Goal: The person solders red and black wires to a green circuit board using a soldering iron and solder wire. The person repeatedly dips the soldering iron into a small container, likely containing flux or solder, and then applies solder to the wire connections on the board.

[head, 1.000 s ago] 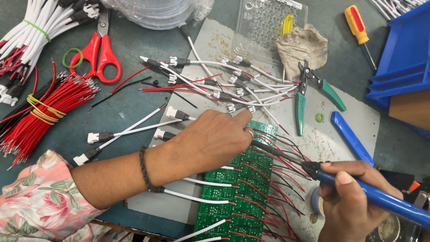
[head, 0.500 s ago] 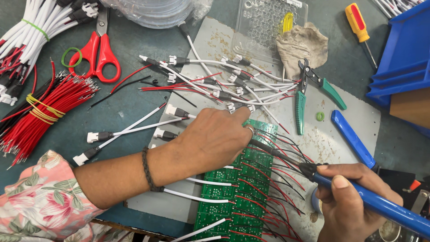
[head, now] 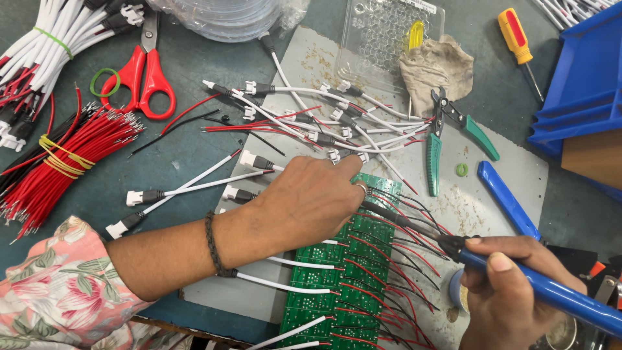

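Note:
My left hand (head: 311, 201) lies palm down on a green circuit board (head: 337, 285), fingers pressing its upper end and the wires there. Red and black wires (head: 389, 259) run off the board's right edge; white cables with connectors (head: 285, 285) leave its left edge. My right hand (head: 512, 291) grips a blue-handled soldering iron (head: 557, 295); its dark tip (head: 389, 214) reaches to the board just under my left fingers. A ring shows on one left finger and a braided band on the wrist.
Red scissors (head: 146, 74) and a bundle of red wires (head: 58, 162) lie at the left. Green-handled cutters (head: 447, 139), a rag (head: 434, 65), a clear tray (head: 382, 39), a yellow-red screwdriver (head: 515, 39), a blue tool (head: 508, 201) and blue bins (head: 583, 78) are at the right.
The left hand and soldering iron have stayed nearly still; the iron's tip has crept slightly further under my left fingers on the board.

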